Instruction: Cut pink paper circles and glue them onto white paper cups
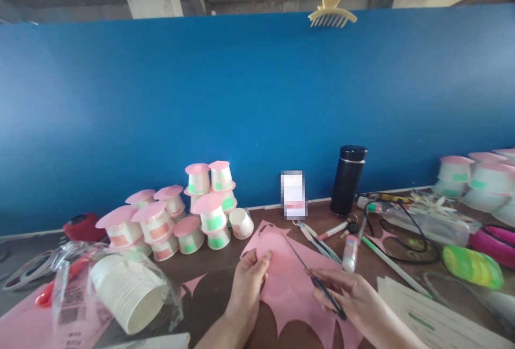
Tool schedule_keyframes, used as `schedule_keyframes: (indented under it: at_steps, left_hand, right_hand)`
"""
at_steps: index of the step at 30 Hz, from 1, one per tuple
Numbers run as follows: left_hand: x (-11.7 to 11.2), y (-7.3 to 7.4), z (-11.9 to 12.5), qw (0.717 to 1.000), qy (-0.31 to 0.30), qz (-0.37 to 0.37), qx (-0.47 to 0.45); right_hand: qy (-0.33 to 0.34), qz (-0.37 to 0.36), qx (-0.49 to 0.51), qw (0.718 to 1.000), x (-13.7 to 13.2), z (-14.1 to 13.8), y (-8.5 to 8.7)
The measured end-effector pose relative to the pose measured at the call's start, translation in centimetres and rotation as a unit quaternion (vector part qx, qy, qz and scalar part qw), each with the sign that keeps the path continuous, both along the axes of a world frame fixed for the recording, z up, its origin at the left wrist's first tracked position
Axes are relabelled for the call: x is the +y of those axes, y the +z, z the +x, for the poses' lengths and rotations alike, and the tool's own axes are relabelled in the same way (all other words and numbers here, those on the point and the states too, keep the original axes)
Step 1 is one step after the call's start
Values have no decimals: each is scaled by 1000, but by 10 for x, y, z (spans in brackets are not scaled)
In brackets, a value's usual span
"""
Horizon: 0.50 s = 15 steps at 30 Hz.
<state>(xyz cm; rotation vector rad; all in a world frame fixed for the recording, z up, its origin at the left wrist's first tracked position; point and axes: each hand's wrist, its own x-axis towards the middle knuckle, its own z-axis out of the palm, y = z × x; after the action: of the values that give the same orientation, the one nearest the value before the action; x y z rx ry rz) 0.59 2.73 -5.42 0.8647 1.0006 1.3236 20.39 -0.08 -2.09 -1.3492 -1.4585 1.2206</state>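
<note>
My left hand [248, 284] pinches a sheet of pink paper [295, 298] near its upper left, thumb on top. Scalloped cut-outs run along the sheet's lower edge, and a round shape shows close to my left thumb. In my right hand [350, 292] is a pair of scissors [328, 295] with dark handles. Their thin blades point up and left across the paper, beside the round shape. How far the blades are apart I cannot make out. Pink paper scraps [195, 284] lie left of my left hand.
Stacked paper cups [213, 221] with pink discs stand at the left, before a blue partition [257, 97]. Nearer lies a bagged sleeve of white cups [129, 292]. A black flask [348, 180], a glue stick [350, 253] and a cable [422, 236] are at the right.
</note>
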Motion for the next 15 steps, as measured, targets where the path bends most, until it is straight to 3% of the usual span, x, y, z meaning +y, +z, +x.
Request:
schedule_keyframes:
  at_steps: [15]
  left_hand:
    - [-1, -1, -1, 1000, -8, 1, 20]
  right_hand:
    - [16, -4, -4, 1000, 1, 2, -2]
